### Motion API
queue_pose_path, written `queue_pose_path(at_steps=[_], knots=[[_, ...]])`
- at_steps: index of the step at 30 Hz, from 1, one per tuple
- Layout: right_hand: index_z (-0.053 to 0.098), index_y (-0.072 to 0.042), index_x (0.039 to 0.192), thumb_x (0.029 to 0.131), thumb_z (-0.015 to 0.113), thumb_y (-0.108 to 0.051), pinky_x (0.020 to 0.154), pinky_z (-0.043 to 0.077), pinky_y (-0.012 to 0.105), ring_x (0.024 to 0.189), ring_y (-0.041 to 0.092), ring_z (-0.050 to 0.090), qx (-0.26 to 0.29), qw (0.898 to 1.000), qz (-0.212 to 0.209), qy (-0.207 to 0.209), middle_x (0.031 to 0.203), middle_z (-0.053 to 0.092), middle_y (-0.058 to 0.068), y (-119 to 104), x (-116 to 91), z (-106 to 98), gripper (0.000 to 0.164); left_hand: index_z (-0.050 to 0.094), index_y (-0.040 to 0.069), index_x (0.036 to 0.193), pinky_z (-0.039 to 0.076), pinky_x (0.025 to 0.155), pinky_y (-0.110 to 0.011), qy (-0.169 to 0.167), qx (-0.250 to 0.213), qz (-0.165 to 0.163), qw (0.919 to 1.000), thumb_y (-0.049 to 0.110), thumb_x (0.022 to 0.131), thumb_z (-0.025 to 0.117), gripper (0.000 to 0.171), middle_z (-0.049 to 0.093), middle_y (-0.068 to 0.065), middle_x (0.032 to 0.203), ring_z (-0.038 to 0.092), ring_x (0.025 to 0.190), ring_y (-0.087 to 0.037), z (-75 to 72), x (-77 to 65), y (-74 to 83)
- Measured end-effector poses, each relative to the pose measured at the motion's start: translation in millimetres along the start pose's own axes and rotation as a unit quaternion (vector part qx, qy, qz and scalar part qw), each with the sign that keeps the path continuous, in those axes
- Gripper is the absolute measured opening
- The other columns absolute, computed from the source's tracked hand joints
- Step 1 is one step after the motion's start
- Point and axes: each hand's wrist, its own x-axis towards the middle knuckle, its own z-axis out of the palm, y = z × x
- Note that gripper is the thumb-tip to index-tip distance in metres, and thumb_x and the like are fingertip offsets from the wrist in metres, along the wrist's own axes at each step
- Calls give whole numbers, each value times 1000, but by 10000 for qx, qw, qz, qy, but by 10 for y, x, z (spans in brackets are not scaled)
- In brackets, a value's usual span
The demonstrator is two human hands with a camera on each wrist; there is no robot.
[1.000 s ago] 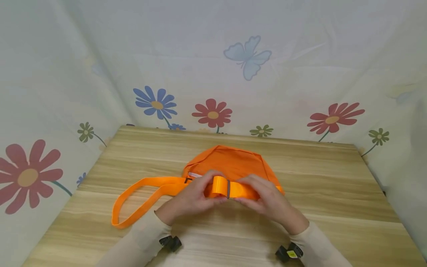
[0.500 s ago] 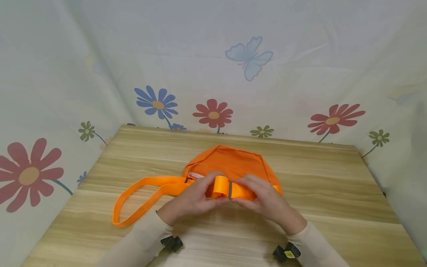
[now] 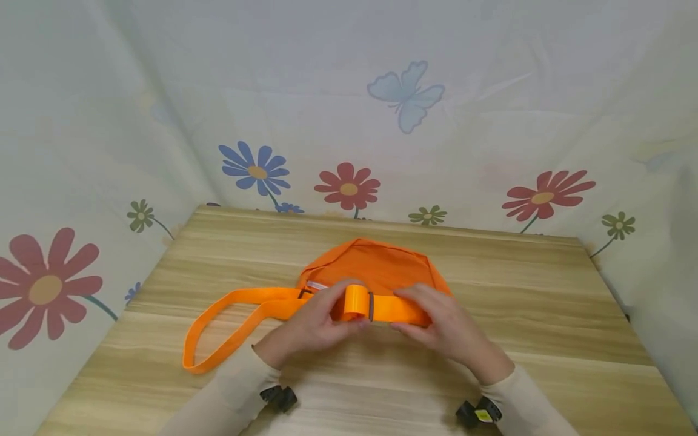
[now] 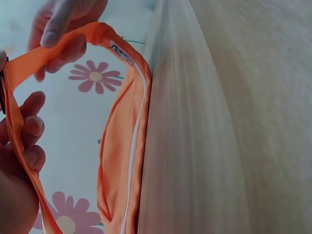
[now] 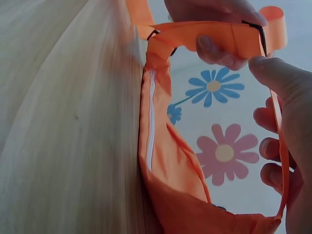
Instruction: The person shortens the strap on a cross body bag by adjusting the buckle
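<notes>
An orange zippered bag (image 3: 382, 266) with long webbing straps stands on the wooden table. In front of it, my left hand (image 3: 311, 324) grips its orange strap (image 3: 395, 309) where the webbing bulges into a short loop (image 3: 356, 301). Directly right of that loop sits a dark strap slider (image 3: 371, 307). My right hand (image 3: 449, 330) pinches the strap to the right of the slider, thumb below and fingers above. Both hands hold the strap raised beside the bag in the right wrist view, where the white zipper (image 5: 151, 122) runs along the bag's edge.
A second length of strap (image 3: 196, 339) lies looped on the table to the left. The wooden table (image 3: 545, 290) backs onto a pale cloth (image 3: 305, 91) printed with flowers and a butterfly. Dark wrist devices (image 3: 280, 398) sit at both sleeves.
My right hand has shifted right along the strap, so a longer stretch shows between it and the slider. The slider and webbing loop have moved slightly left. The bag stays in place.
</notes>
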Motion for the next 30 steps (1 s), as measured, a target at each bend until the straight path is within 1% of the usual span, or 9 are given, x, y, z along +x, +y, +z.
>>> queue_pose_path(at_steps=[5, 11, 14, 17, 22, 24, 26, 28, 30], knots=[[72, -10, 127, 85, 94, -22, 81, 59, 23, 91, 11, 67, 58, 10000, 51, -46, 114, 75, 1, 22, -32, -15, 49, 50, 19, 141, 60, 96, -34, -53, -56, -230, 9997, 18, 96, 84, 57, 66, 6, 116, 65, 101, -12, 5, -1, -4], [71, -9, 127, 88, 91, -24, 82, 56, 20, 90, 11, 66, 213, 9998, 19, -53, 114, 74, 1, 5, -21, 11, 47, 48, 19, 139, 60, 97, -35, -111, -60, -329, 9994, 23, 94, 86, 60, 68, 4, 117, 66, 102, -13, 19, 4, -18], [71, -9, 128, 88, 91, -24, 83, 56, 20, 91, 11, 66, 249, 9997, -14, -57, 114, 74, 1, -8, -7, 14, 47, 50, 19, 138, 61, 98, -35, -176, -39, -312, 9994, 27, 93, 87, 59, 68, 5, 117, 66, 102, -12, 11, 19, -22], [71, -8, 129, 90, 90, -25, 83, 55, 21, 92, 11, 65, 281, 9996, -30, -87, 115, 73, 1, -17, 5, 13, 46, 51, 19, 136, 61, 99, -34, -252, 15, -219, 9994, 30, 92, 88, 58, 70, 5, 118, 67, 103, -12, 7, 37, -27], [71, -9, 130, 97, 83, -36, 82, 54, 18, 90, 9, 62, 294, 9994, -2, -208, 113, 71, 1, -31, 14, 17, 45, 54, 16, 136, 62, 101, -34, -341, 94, -43, 9994, 27, 89, 90, 61, 71, -1, 123, 68, 105, -14, 15, 64, -24], [71, -9, 130, 99, 79, -42, 80, 52, 16, 88, 8, 59, 304, 9993, 5, -233, 111, 69, -1, -34, 12, 23, 45, 54, 16, 137, 62, 101, -34, -364, 135, -59, 9992, 26, 87, 91, 62, 71, -2, 124, 68, 106, -15, 21, 71, -18], [71, -9, 129, 101, 76, -45, 77, 50, 14, 86, 8, 57, 311, 9993, -32, -213, 108, 68, -1, -35, 12, 34, 46, 55, 15, 136, 61, 102, -35, -374, 184, -109, 9991, 26, 86, 92, 63, 71, -1, 125, 68, 107, -15, 27, 75, -13], [71, -8, 129, 101, 74, -45, 75, 49, 14, 85, 7, 56, 314, 9993, -75, -173, 105, 66, -2, -36, 13, 44, 47, 56, 15, 136, 61, 102, -35, -362, 242, -138, 9990, 26, 85, 92, 63, 72, -1, 124, 68, 107, -15, 33, 80, -9], [71, -8, 130, 101, 75, -45, 74, 48, 14, 84, 8, 55, 266, 9995, -143, -117, 104, 65, -1, -36, 17, 53, 47, 57, 15, 136, 61, 103, -36, -339, 320, -90, 9989, 25, 85, 93, 63, 72, -1, 124, 69, 107, -16, 36, 87, -9]])
